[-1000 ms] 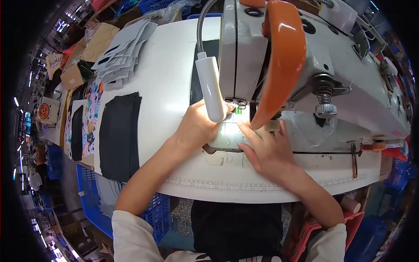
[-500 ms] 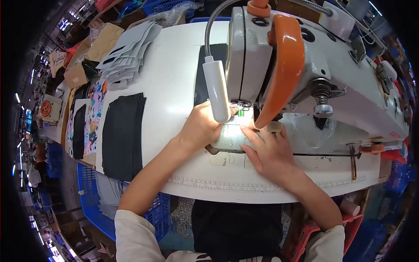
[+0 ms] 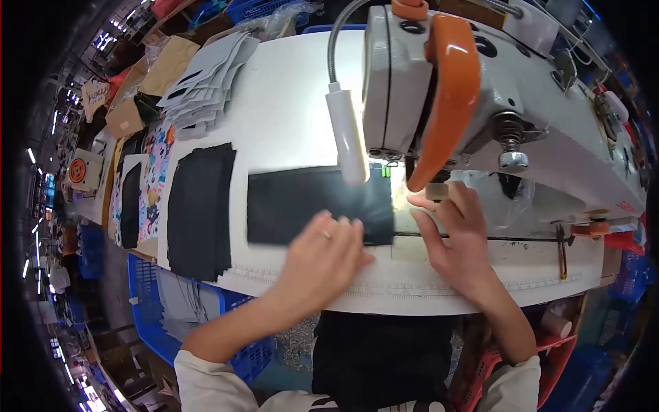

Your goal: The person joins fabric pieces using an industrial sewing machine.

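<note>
A dark rectangular fabric piece (image 3: pixel 302 199) lies flat beside the presser foot of the sewing machine (image 3: pixel 504 130). Over its lower edge is my left hand (image 3: pixel 326 254), slightly blurred, fingers extended onto the fabric and a ring on one finger. My right hand (image 3: pixel 456 237) is just right of the fabric, by the needle area; its thumb and forefinger are apart with nothing seen between them. The machine's orange guard (image 3: pixel 453 96) partly hides the needle. A white lamp (image 3: pixel 348 137) hangs above the fabric and covers part of it.
A stack of dark fabric pieces (image 3: pixel 199 209) lies on the left of the white table (image 3: pixel 288 75), with grey sheets (image 3: pixel 209 79) behind. Small snips (image 3: pixel 563 250) rest at the right. A blue basket (image 3: pixel 144 302) and a red basket (image 3: pixel 484 378) stand below the edge.
The dark piece, earlier upright behind the lamp, now lies crosswise nearer me. My left hand has moved down from the needle area onto it; my right hand has shifted right.
</note>
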